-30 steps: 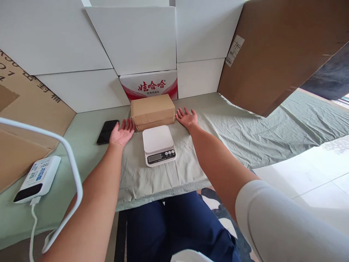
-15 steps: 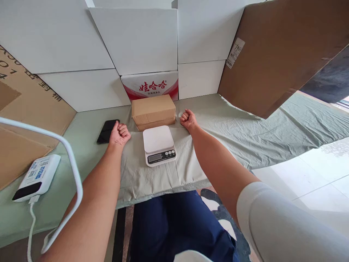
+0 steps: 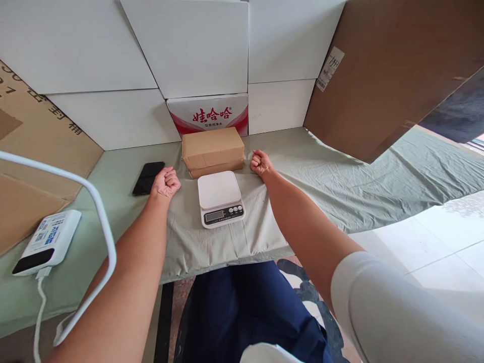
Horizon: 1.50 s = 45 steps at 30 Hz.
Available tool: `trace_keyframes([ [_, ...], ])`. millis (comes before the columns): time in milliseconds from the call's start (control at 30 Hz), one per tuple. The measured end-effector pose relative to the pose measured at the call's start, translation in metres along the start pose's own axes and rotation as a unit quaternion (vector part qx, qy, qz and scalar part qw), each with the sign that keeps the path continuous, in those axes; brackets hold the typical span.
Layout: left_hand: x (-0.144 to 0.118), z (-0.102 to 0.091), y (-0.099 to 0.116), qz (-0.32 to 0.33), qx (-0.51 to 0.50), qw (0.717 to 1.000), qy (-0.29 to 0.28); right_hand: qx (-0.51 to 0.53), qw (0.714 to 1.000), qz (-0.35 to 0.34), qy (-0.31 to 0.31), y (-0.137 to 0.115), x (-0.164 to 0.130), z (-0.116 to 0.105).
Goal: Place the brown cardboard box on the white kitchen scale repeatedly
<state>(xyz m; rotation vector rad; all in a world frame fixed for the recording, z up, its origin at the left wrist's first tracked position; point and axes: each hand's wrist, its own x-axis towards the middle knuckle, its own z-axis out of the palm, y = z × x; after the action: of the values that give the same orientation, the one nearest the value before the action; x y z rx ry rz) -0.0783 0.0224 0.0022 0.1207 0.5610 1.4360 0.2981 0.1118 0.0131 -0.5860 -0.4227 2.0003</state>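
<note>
At table's rear edge, left hand (image 3: pixel 165 182) and right hand (image 3: pixel 260 162) (both fisted, empty) flank box (image 3: pixel 212 150) behind scale (image 3: pixel 220 198); display unreadable.

I see a table (image 3: pixel 325 151) covered with a wrinkled pale green cloth (image 3: pixel 351 186). On it sit a white kitchen scale (image 3: pixel 220 197), a brown cardboard box (image 3: pixel 212 150) just behind the scale, a black phone (image 3: pixel 148 177) to the left, and a white power bank (image 3: pixel 47 241) with its cable (image 3: pixel 96 212) near the left edge
</note>
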Motion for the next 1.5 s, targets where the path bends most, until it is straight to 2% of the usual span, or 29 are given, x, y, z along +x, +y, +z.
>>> trace_keyframes([
  [133, -0.002, 0.006, -0.002, -0.029, -0.043, 0.999, 0.002, 0.035, 0.999, -0.018, 0.016, 0.0, -0.001, 0.001],
  [333, -0.005, 0.014, -0.004, -0.063, -0.074, 0.995, 0.018, 0.054, 0.998, -0.001, 0.014, 0.0, -0.004, 0.003],
  [600, -0.011, 0.019, -0.008, -0.05, -0.13, 0.99, 0.016, 0.122, 0.99, 0.036, -0.062, -0.002, -0.002, -0.003],
  [800, -0.014, 0.021, -0.012, -0.009, -0.073, 0.997, 0.019, 0.146, 0.983, 0.067, -0.091, -0.003, 0.008, -0.011],
  [933, -0.01, 0.018, -0.012, 0.025, -0.018, 0.999, 0.023, 0.153, 0.981, 0.088, -0.082, -0.003, 0.008, -0.008],
  [1133, -0.004, 0.014, -0.009, 0.036, 0.005, 0.999, 0.04, 0.141, 0.99, 0.023, -0.012, -0.001, 0.0, 0.001],
  [1400, 0.0, 0.017, -0.009, 0.056, 0.025, 0.996, 0.059, 0.097, 0.99, -0.098, 0.02, 0.007, 0.001, -0.001],
  [1500, 0.002, 0.019, -0.01, 0.065, 0.018, 0.995, 0.068, 0.073, 0.991, -0.113, 0.023, 0.009, 0.004, -0.002],
])
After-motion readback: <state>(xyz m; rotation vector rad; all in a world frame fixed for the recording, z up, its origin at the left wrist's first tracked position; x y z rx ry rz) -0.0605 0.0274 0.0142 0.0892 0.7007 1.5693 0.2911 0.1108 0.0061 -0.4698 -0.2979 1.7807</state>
